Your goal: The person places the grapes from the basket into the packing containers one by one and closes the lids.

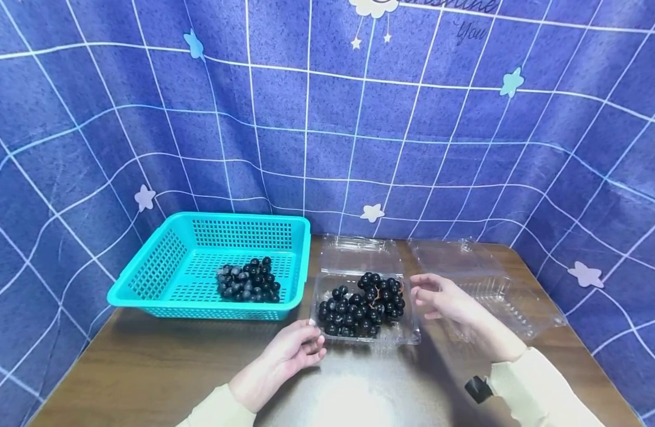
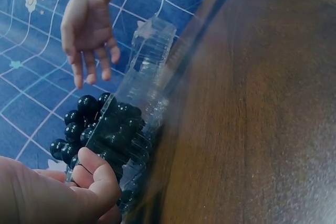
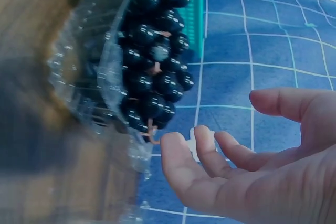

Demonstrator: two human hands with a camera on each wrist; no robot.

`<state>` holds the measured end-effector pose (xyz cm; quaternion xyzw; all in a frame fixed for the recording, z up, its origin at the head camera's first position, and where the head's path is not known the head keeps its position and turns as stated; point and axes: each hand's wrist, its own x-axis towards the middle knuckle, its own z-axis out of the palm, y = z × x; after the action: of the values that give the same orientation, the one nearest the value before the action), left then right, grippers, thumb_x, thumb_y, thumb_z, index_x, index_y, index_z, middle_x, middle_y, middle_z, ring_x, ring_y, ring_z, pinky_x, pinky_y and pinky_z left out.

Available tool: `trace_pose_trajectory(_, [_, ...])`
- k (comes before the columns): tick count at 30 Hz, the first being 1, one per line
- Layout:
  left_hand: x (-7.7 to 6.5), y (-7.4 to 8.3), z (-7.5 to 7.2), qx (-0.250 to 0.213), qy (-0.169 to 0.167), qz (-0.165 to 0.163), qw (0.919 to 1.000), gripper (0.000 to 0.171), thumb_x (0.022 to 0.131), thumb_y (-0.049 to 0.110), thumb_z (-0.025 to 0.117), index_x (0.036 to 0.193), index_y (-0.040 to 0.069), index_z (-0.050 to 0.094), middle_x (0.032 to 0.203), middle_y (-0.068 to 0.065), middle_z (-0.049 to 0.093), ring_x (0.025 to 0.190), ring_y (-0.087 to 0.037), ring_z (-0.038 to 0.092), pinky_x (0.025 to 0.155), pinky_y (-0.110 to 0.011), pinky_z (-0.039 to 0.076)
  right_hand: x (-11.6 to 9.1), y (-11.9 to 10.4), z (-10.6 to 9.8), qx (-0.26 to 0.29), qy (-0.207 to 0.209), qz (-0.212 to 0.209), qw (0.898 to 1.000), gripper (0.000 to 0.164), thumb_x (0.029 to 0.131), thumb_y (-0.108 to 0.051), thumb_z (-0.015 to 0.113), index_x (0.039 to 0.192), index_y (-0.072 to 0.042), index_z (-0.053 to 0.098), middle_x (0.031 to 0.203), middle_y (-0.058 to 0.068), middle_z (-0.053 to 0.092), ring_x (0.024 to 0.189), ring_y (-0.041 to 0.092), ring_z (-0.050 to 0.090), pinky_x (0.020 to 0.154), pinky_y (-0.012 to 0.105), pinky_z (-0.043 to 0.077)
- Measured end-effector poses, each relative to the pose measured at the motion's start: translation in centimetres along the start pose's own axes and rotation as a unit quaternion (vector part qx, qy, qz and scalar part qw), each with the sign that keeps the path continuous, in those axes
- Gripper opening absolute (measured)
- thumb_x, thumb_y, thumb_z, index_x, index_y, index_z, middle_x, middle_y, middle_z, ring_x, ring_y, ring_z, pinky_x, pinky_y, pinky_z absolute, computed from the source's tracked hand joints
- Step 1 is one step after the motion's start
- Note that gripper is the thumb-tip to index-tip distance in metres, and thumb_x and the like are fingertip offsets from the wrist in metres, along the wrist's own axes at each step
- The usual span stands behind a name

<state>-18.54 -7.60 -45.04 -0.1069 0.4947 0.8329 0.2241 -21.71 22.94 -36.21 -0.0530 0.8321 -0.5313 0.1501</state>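
A clear plastic clamshell box [image 1: 407, 338] holds a pile of dark grapes [image 1: 354, 311], its lid [image 1: 359, 255] folded back behind it. At the box's front left corner, my left hand [image 1: 292, 350] pinches the rim between thumb and fingers. The left wrist view shows those fingers [image 2: 97, 179] curled at the rim beside the grapes. My right hand [image 1: 445, 299] is just right of the box, its fingers loosely spread and nothing in them. In the right wrist view, the right hand's fingertips [image 3: 176, 148] lie close to a brown grape stem [image 3: 151, 129].
A turquoise plastic basket [image 1: 167, 305] with a bunch of dark grapes [image 1: 247, 281] in it stands at the left of the wooden table [image 1: 188, 350]. Another open clear box [image 1: 509, 302] lies at the right, partly behind my right forearm. A blue patterned cloth [image 1: 338, 154] hangs behind.
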Motion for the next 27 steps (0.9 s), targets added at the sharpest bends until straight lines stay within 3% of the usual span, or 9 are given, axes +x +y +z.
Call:
trace_pose_trajectory(7, [0.0,0.0,-0.3,0.001,-0.002,-0.001,1.0000,0.020,0.089,0.000,0.049,0.102,0.008,0.036,0.087,-0.004,0.048,0.075,-0.011,0.053,0.075,-0.031,0.050,0.7,-2.2,-1.3,0.014,-0.012,0.000,1.000,0.053,0.093,-0.015,0.052,0.139,0.002,0.033,0.127,0.022,0.047,0.098,0.020,0.056,0.078,0.038,0.053])
trace_pose_trajectory(16, [0.1,-0.1,-0.3,0.004,-0.002,-0.002,1.0000,0.021,0.089,0.000,0.050,0.103,0.008,0.036,0.088,-0.004,0.048,0.076,-0.011,0.053,0.075,-0.031,0.051,1.9,-4.2,-2.7,0.026,-0.018,0.005,0.999,0.050,0.093,-0.015,0.051,0.139,-0.002,0.035,0.124,0.015,0.050,0.096,0.017,0.056,0.080,0.038,0.052])
trace_pose_trajectory(22, [0.1,-0.2,-0.3,0.001,-0.002,0.001,1.0000,0.021,0.089,0.000,0.050,0.102,0.008,0.037,0.088,-0.004,0.047,0.076,-0.012,0.053,0.074,-0.031,0.050,3.3,-4.7,-3.1,0.024,0.007,-0.004,1.000,0.047,0.093,-0.013,0.050,0.136,-0.001,0.037,0.119,0.011,0.052,0.088,0.011,0.055,0.074,0.031,0.053])
trace_pose_trajectory(27, [0.2,-0.3,-0.2,-0.002,0.006,0.004,1.0000,0.021,0.088,0.000,0.051,0.102,0.008,0.038,0.090,-0.005,0.046,0.076,-0.012,0.053,0.074,-0.031,0.050,4.4,-4.9,-3.1,-0.004,0.041,-0.008,0.999,0.043,0.092,-0.013,0.053,0.132,-0.002,0.042,0.100,0.002,0.056,0.081,0.008,0.054,0.063,0.027,0.052])
